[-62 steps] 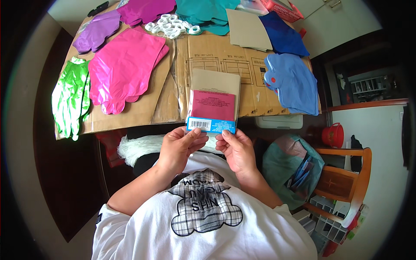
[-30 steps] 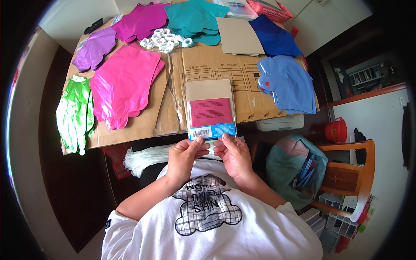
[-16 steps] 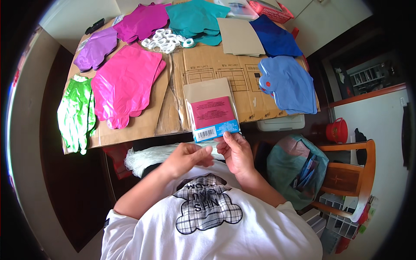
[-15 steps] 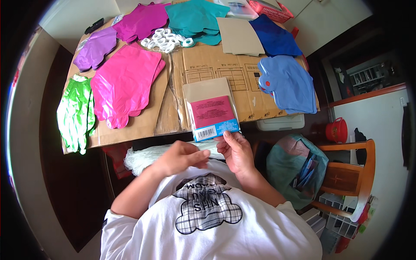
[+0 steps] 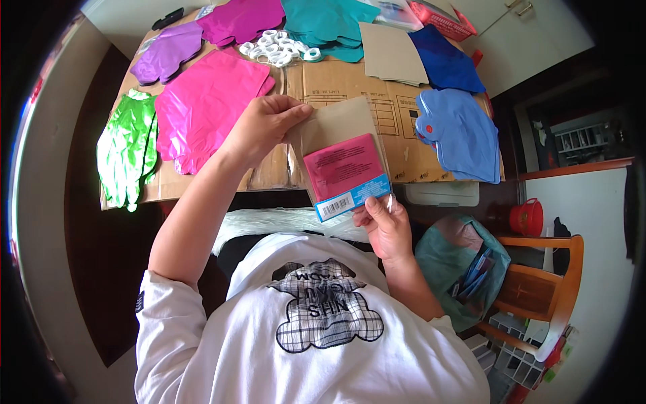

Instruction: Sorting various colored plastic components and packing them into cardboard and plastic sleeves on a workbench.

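Observation:
A clear plastic packet (image 5: pixel 346 158) is held in front of me, tilted over the table's near edge. Inside it show a brown card, a crimson folded piece and a blue label strip with a barcode. My left hand (image 5: pixel 269 124) pinches its upper left corner between thumb and fingers. At the lower right corner my right hand (image 5: pixel 385 225) grips the packet, thumb on top. A small white sliver (image 5: pixel 390 203) stands out by the right thumb; what it is I cannot make out.
Cardboard covers the table. On it lie flat shiny shapes: green (image 5: pixel 126 148), pink (image 5: pixel 205 108), teal (image 5: pixel 330 27) and light blue (image 5: pixel 461 135). White ribbon rolls (image 5: pixel 279 48) and brown cards (image 5: pixel 393 54) lie behind. A teal bag (image 5: pixel 437 269) sits by the wooden chair (image 5: pixel 535 289).
My left hand has risen from near my body to the packet's upper left corner and now pinches it. The packet has tilted and shifted right, still in my right hand.

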Action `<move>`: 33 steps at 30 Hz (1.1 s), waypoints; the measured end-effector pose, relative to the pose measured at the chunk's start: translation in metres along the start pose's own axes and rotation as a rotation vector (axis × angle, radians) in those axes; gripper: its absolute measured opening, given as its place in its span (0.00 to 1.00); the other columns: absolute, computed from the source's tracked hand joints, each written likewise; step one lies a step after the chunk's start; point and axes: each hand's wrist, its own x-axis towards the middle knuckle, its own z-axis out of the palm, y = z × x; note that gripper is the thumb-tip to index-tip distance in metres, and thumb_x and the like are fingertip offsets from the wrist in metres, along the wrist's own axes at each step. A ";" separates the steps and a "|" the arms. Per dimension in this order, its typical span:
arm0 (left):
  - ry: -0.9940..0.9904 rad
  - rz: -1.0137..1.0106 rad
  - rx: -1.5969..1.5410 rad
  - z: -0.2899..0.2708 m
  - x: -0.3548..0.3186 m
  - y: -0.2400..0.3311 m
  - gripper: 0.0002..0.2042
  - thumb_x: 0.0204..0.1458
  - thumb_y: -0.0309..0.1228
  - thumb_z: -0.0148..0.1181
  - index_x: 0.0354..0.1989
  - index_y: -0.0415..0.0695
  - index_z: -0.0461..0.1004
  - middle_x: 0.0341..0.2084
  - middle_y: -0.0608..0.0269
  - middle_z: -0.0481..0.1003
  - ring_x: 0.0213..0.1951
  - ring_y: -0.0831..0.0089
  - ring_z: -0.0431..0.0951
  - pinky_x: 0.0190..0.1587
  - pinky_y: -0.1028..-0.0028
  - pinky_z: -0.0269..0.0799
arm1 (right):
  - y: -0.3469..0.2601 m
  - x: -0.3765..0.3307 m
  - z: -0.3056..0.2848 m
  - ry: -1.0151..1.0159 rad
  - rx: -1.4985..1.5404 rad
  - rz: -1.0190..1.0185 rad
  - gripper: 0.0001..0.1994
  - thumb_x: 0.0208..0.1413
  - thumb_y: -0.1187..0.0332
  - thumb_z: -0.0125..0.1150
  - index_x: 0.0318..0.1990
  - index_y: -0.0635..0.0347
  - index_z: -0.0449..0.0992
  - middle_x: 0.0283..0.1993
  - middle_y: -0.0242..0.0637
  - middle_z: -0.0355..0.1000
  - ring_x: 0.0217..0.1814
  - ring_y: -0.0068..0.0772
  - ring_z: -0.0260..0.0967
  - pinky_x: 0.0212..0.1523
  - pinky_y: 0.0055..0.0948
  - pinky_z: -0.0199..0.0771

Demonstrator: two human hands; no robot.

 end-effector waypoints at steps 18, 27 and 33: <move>0.215 0.123 -0.341 0.017 -0.004 -0.006 0.28 0.55 0.30 0.64 0.62 0.36 0.61 0.42 0.55 0.76 0.41 0.76 0.78 0.35 0.77 0.74 | 0.000 0.014 0.008 0.007 0.079 0.031 0.09 0.60 0.65 0.62 0.40 0.62 0.77 0.34 0.35 0.76 0.33 0.24 0.73 0.37 0.27 0.75; 0.111 0.338 -0.122 0.036 -0.024 -0.026 0.46 0.52 0.15 0.60 0.72 0.45 0.33 0.51 0.46 0.71 0.51 0.67 0.75 0.49 0.72 0.76 | -0.002 0.026 0.026 -0.019 0.096 0.057 0.11 0.62 0.64 0.58 0.45 0.63 0.75 0.39 0.40 0.77 0.38 0.28 0.76 0.42 0.29 0.77; -0.002 0.321 -0.051 0.016 -0.021 -0.014 0.40 0.54 0.15 0.58 0.72 0.49 0.45 0.55 0.50 0.69 0.53 0.71 0.73 0.55 0.72 0.72 | -0.021 0.030 0.029 -0.069 0.171 0.080 0.11 0.63 0.65 0.56 0.46 0.63 0.75 0.41 0.43 0.78 0.39 0.32 0.77 0.41 0.31 0.78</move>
